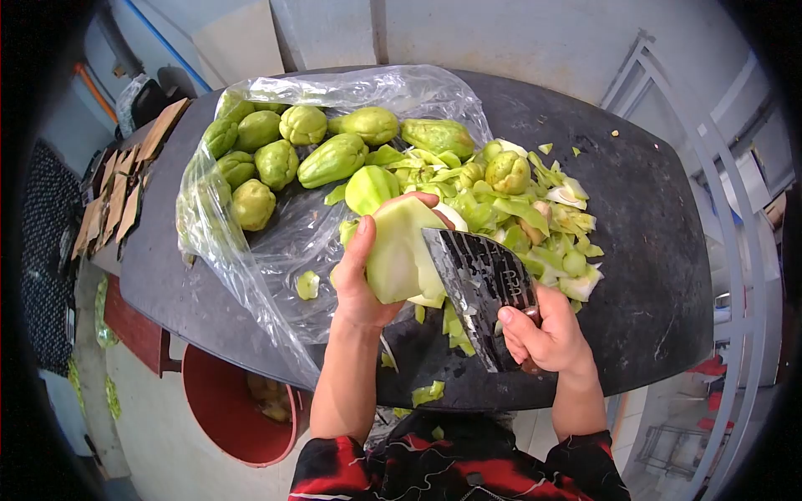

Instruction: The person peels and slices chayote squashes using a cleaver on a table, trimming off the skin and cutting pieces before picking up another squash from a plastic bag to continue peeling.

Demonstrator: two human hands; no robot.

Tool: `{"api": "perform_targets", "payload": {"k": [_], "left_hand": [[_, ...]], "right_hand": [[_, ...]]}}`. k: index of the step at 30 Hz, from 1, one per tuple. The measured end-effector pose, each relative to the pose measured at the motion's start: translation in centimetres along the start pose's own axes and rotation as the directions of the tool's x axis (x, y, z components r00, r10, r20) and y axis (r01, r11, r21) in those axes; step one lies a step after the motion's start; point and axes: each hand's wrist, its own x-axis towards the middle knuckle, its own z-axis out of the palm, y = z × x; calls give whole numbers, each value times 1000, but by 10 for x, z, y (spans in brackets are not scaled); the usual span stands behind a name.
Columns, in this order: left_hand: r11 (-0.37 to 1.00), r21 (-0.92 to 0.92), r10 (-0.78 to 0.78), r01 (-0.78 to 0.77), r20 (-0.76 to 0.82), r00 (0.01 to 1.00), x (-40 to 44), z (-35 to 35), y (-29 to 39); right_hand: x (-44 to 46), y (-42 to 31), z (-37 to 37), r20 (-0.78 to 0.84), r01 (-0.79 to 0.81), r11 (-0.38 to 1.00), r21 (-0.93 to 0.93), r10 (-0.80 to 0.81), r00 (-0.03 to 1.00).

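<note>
My left hand (pixel 365 280) is wrapped around a pale, peeled chayote (pixel 401 250) held up over the front half of the table. In my right hand (pixel 551 334) is a cleaver (pixel 480 292) with a dark, wet blade, gripped by its brown handle. The blade's upper corner meets or nearly meets the right side of the chayote; I cannot tell if it cuts in. Behind my hands lies a heap of green peelings (pixel 493 204), with an unpeeled chayote (pixel 508 173) on top. Several whole green chayotes (pixel 332 160) rest on a clear plastic bag (pixel 288 250) at the left.
A dark table (pixel 652 250) with rounded edges carries everything. Below its front left edge stands a red bucket (pixel 225 417) with pale pieces inside. A grey metal frame (pixel 727 209) rises on the right, and torn cardboard (pixel 121 192) is stacked on the left.
</note>
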Motion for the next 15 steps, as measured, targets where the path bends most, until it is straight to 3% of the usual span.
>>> {"api": "perform_targets", "payload": {"k": [3, 9, 15], "left_hand": [[988, 156, -17, 17, -5, 1000, -1, 1, 3], [952, 293, -88, 83, 3, 996, -1, -4, 6], [957, 279, -89, 82, 14, 996, -1, -8, 6]], "right_hand": [[-1, -4, 0, -14, 13, 1000, -10, -13, 1000], [-2, -5, -3, -11, 10, 1000, -15, -10, 1000], [-3, -4, -8, 12, -18, 994, -109, 19, 1000]]}}
